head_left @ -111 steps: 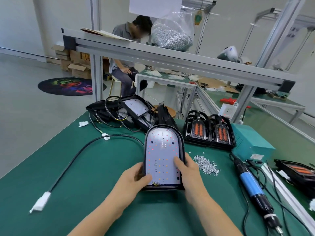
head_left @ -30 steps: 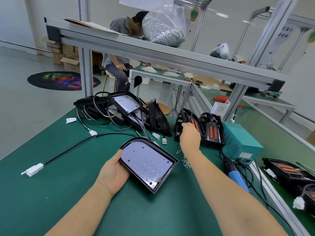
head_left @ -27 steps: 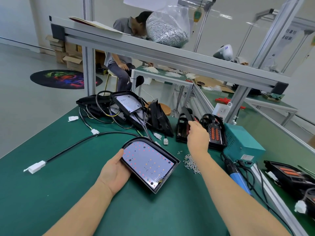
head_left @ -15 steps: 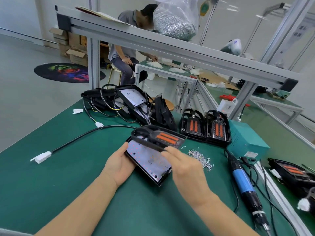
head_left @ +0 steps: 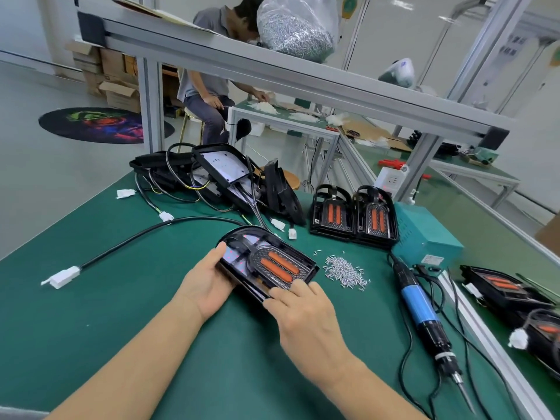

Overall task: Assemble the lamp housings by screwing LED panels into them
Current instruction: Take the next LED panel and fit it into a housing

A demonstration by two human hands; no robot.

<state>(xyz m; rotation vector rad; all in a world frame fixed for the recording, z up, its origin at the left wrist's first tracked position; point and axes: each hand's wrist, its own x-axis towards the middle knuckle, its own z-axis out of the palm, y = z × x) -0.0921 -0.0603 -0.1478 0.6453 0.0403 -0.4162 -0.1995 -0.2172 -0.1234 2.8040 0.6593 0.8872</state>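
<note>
The green bench mat (head_left: pixel 91 313) carried everything, under a grey aluminium frame (head_left: pixel 272 74) with a clear bag of screws (head_left: pixel 298 28) on its shelf. Beyond the frame a seated person (head_left: pixel 212 86) worked at another table. At the mat's far edge lay a tangle of black housings and cables (head_left: pixel 218 177), and to its right 2 black covers with orange strips (head_left: pixel 353 215) stood side by side, touching a teal power box (head_left: pixel 424 237). More covers (head_left: pixel 509 289) lay at the right edge.

Near the middle sat the lamp housing (head_left: pixel 242 283), its LED panel (head_left: pixel 233 262) partly hidden by a black cover with 2 orange strips (head_left: pixel 280 266) lying on top of it. The left hand (head_left: pixel 206 286) gripped the housing's left rim, thumb curled over the edge. The right hand (head_left: pixel 303 316) rested at the near right corner with fingers fairly straight, fingertips pressing on the cover; whether they pinched anything could not be told.

A blue electric screwdriver (head_left: pixel 421 313) lay to the right, tip pointing toward the near edge. A small heap of loose screws (head_left: pixel 345 269) lay between the housing and the screwdriver. A black cable with a white connector (head_left: pixel 62 277) ran off to the left.
</note>
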